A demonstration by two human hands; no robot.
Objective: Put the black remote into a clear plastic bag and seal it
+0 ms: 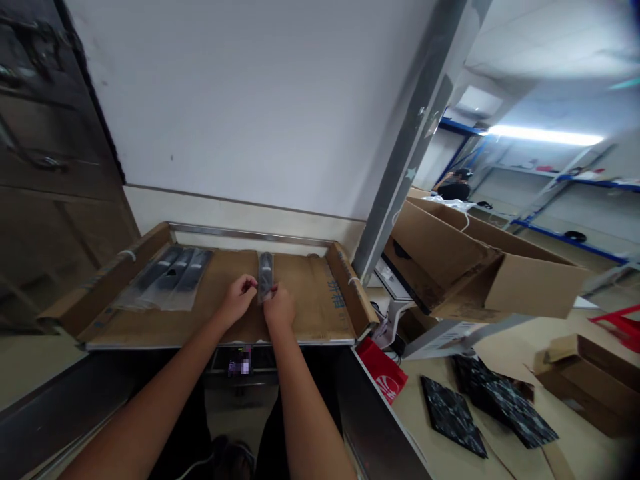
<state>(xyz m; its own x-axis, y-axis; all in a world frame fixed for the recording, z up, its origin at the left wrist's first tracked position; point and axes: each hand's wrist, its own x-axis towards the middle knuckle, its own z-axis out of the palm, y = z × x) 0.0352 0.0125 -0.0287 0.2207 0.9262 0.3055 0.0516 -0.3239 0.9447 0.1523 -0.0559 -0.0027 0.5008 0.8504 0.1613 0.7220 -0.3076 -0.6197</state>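
Holding the near end of a long dark strip in a clear plastic sleeve [265, 275], the left hand [237, 300] and right hand [280, 308] pinch it with closed fingers on the flat brown cardboard tray [310, 300], right of more bagged strips [167, 280]

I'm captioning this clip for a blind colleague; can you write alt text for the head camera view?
Two bare hands, left hand and right hand, pinch the near end of a long dark strip in a clear plastic sleeve lying on a flat brown cardboard sheet. More bagged dark strips lie at its left; a large open cardboard box stands right.
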